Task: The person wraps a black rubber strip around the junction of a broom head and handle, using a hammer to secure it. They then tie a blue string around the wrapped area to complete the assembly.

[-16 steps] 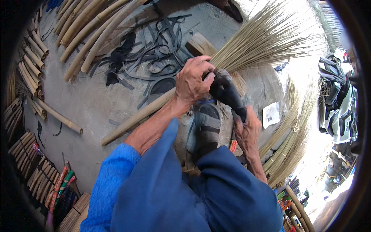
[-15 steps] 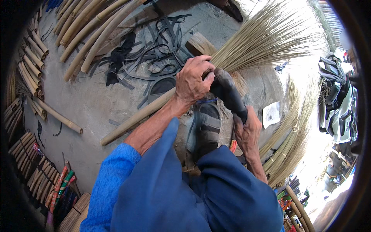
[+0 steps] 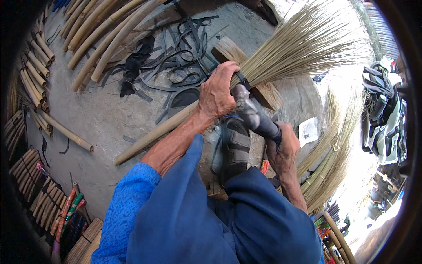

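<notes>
A broom lies slantwise before me, its bamboo handle (image 3: 154,131) running toward the lower left and its straw bristles (image 3: 299,46) fanning out to the upper right. My left hand (image 3: 216,91) is closed round the broom's neck, where a black strap (image 3: 241,80) circles the straw. In my right hand (image 3: 283,143) is a dark hammer-like tool (image 3: 266,125) with a thick black grip. Its blurred, worn head lies close to the strap; I cannot tell whether they touch. Under the broom's neck sits a wooden block (image 3: 267,95).
Loose black strips (image 3: 182,57) lie beyond my left hand. Bamboo poles (image 3: 110,39) are stacked at the upper left, with bundled sticks at the lower left. Tied straw bundles (image 3: 327,171) lie on the right, near a white paper piece (image 3: 308,130). My sandalled foot (image 3: 236,145) is below the tool.
The tool has turned in my right hand, its head shifting left and down, so the black strap now shows. My left hand still grips the broom's neck.
</notes>
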Action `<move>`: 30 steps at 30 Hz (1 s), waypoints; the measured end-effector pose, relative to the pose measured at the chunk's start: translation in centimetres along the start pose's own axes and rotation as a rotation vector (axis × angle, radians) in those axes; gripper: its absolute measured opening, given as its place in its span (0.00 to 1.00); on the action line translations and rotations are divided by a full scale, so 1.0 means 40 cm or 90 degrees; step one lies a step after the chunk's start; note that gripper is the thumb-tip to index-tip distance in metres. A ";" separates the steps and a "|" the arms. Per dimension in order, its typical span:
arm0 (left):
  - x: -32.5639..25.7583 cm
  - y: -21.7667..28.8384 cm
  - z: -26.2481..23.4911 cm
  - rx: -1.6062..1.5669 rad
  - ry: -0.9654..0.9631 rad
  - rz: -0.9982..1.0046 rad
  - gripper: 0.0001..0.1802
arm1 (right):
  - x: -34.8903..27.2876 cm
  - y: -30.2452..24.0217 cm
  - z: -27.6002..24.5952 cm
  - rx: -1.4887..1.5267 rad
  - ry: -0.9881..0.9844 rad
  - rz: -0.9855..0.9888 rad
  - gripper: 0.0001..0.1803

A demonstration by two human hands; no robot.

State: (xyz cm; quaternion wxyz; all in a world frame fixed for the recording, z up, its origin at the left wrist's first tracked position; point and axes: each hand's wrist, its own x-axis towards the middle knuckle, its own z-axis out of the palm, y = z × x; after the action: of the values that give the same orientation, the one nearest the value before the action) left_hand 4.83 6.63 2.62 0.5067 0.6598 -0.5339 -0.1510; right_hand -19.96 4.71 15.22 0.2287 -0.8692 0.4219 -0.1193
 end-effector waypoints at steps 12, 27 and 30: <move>-0.007 -0.002 0.000 0.000 -0.024 -0.039 0.41 | 0.003 0.027 0.011 0.055 -0.008 0.027 0.15; 0.007 -0.009 -0.017 -0.031 -0.037 -0.065 0.38 | 0.011 0.035 0.085 0.171 -0.022 0.203 0.16; 0.000 -0.010 -0.022 -0.047 -0.041 -0.074 0.38 | 0.012 0.041 0.098 0.128 -0.118 0.209 0.14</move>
State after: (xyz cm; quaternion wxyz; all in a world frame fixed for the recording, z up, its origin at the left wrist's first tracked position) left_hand 5.70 7.02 2.66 0.5034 0.6655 -0.5047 -0.2212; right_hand -19.22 4.60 11.01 0.3685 -0.7690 0.5207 -0.0414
